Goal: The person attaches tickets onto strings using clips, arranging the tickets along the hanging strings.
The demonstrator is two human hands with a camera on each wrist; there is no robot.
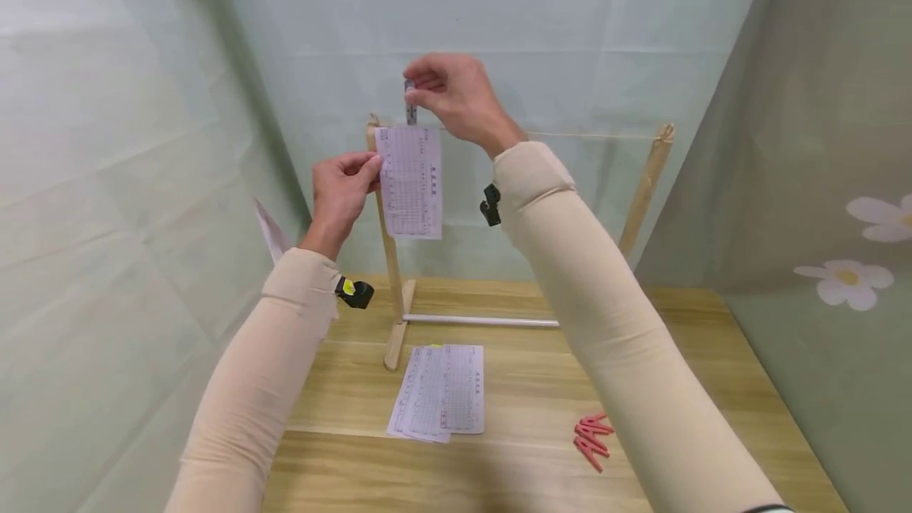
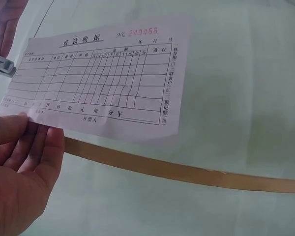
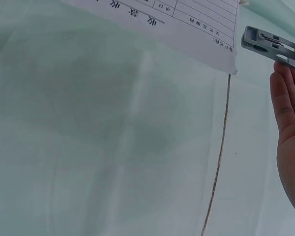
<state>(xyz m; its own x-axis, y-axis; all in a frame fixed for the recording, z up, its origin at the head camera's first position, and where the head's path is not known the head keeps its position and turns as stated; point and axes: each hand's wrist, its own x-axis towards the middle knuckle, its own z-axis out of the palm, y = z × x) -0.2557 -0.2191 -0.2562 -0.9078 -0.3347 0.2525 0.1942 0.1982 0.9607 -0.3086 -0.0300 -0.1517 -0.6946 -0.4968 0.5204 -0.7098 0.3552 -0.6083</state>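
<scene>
A printed receipt slip hangs upright at the left end of a thin string. My left hand pinches the slip's left edge between thumb and fingers. Above the top edge, my right hand grips a grey clothespin, which points down. In the right wrist view a small gap shows between the clothespin and the slip. The string meets the slip's corner there. The left wrist view shows the slip's printed face, with the left thumb on its lower edge.
Several receipt slips lie fanned on the wooden table. Red clothespins sit to their right. The string's frame has a left post, a right post and a white bottom rod. Another pale sheet stands behind my left forearm.
</scene>
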